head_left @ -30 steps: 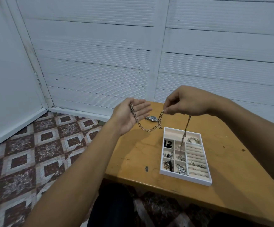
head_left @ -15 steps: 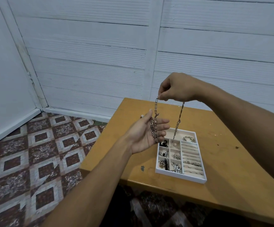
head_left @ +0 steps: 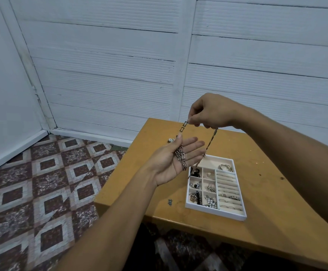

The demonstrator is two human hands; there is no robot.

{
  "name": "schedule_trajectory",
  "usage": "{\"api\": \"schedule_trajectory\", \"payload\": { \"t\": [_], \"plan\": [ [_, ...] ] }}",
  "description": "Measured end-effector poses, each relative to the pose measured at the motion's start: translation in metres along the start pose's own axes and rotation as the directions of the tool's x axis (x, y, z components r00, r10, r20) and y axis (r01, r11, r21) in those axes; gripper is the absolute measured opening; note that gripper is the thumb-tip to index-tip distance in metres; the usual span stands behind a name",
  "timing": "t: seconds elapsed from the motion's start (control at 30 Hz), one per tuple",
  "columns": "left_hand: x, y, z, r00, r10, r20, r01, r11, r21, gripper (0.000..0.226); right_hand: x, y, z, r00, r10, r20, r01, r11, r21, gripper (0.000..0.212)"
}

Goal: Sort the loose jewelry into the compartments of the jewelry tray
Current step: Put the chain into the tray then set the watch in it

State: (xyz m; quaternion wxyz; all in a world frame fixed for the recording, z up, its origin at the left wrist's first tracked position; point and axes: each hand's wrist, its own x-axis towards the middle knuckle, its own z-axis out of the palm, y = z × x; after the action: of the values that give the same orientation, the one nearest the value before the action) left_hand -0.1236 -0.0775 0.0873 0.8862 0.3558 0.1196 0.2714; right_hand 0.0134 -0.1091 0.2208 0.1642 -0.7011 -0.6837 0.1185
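1. Right hand (head_left: 211, 112) raised above the table, fingertips (head_left: 193, 122) pinched on the silver link chain necklace (head_left: 180, 157), one strand dropping on each side of the pinch.
2. Left hand (head_left: 175, 159) flat and palm up, fingers spread loosely, gripping nothing; chain coils heaped on the palm, the other strand dangling toward the tray.
3. White compartmented jewelry tray (head_left: 214, 211) on the orange-brown wooden table (head_left: 276, 202): small cells mostly filled, silver bangles (head_left: 225, 167) in the far compartment, a few rings in the slotted rows.
4. Left to do, judging by this: necklace to lay in, plus a small silvery piece (head_left: 170, 140) lying loose near the table's far edge.
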Motion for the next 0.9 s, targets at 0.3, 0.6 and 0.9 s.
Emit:
{"api": "schedule_trajectory", "payload": {
  "t": [0.3,0.6,0.9],
  "plan": [
    [0.006,-0.003,-0.005,0.984,0.122,-0.132,-0.156,0.944,-0.289,0.048,-0.015,0.000,0.024,0.999,0.035,0.030,-0.038,0.994,0.099,0.011],
    [0.011,0.008,0.002,0.934,0.235,-0.268,-0.343,0.798,-0.497,0.037,-0.028,-0.001,0.052,0.983,0.048,0.179,-0.087,0.972,0.218,0.007],
    [0.007,0.042,-0.015,0.879,0.290,-0.379,-0.462,0.715,-0.525,0.041,-0.060,0.031,0.049,0.933,0.060,0.356,-0.169,0.944,0.284,0.010]
  ]
}}
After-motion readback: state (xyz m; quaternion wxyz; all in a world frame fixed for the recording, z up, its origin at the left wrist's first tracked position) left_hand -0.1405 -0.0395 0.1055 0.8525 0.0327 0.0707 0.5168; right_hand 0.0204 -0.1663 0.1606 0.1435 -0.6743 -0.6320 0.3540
